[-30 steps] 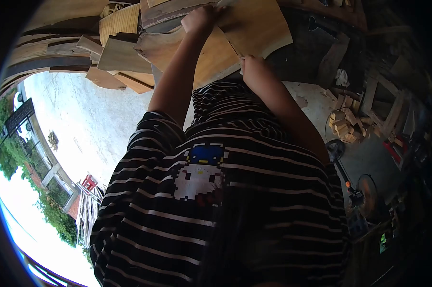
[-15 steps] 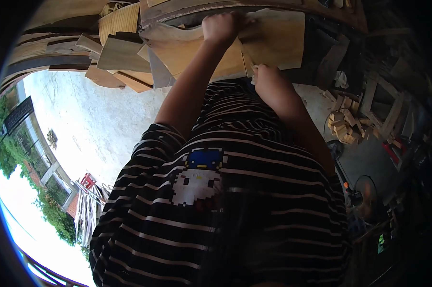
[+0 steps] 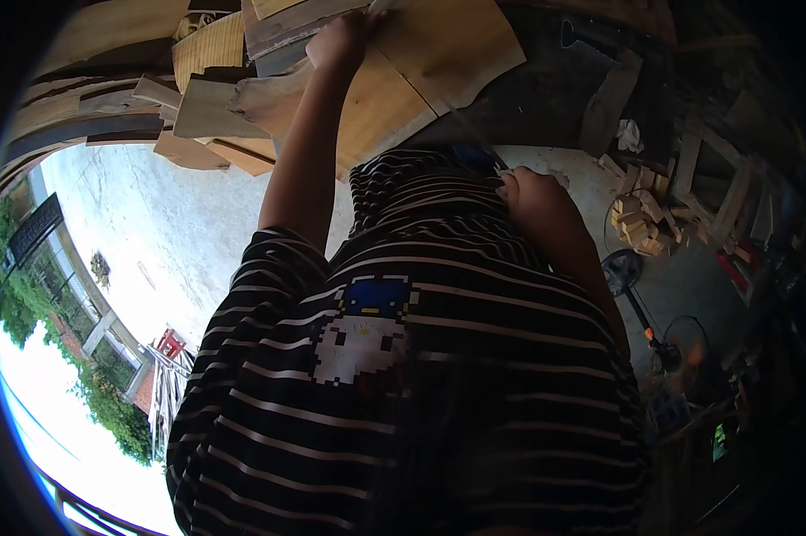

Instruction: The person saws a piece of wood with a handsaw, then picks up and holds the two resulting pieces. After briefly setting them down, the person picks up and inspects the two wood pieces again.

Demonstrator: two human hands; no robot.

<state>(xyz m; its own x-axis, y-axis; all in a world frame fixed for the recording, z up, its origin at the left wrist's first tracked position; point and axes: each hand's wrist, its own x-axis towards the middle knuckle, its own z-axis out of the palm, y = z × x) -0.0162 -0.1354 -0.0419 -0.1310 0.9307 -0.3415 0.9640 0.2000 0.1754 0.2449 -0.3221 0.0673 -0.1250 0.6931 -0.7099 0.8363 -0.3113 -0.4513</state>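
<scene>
My left hand (image 3: 336, 43) is closed in a fist at the far edge of a broad, light-brown wooden board (image 3: 376, 103). A small pale bit shows beyond its fingers, but I cannot tell what it grips. My right hand (image 3: 538, 198) is closed at the near right, off the board, around the end of a thin, blurred, blade-like tool (image 3: 474, 132). The tool slants up and left toward the board's near edge. A dark straight line (image 3: 405, 78) runs across the board from near my left hand to that edge.
Stacked planks and offcuts (image 3: 220, 107) lie left of the board. At right are a pile of small wood blocks (image 3: 639, 223), a wooden frame (image 3: 733, 201), and a crumpled white scrap (image 3: 629, 136). A long-shafted tool with a round end (image 3: 622, 272) stands lower right over the pale concrete floor (image 3: 188, 205).
The board has turned and shifted left with my left hand. My right hand has drawn back from the board, toward my body and to the right, with the thin tool now showing.
</scene>
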